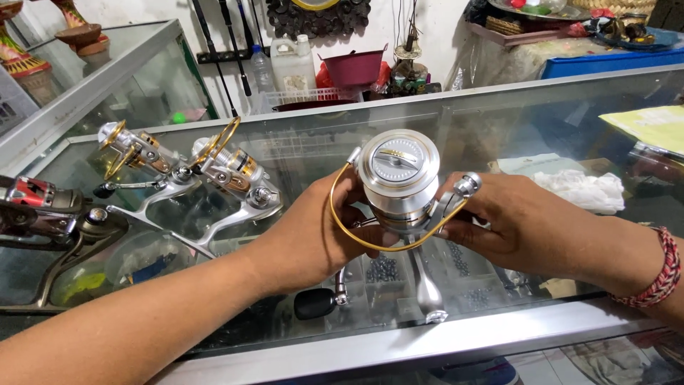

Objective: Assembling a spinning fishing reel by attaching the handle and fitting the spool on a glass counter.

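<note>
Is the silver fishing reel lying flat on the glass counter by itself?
No: the silver fishing reel is held up between the left hand and the right hand, above the glass counter.

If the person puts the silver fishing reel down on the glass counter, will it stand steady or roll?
The silver fishing reel probably tips: its round spool sits high over a narrow foot. Its polished metal may slide on the glass counter. The thin gold bail wire looks bendable, so both hands should likely avoid pressing it.

A glass counter (499,107) with metal edging carries two silver-gold fishing reels (189,167) and a dark reel (50,210).
</note>
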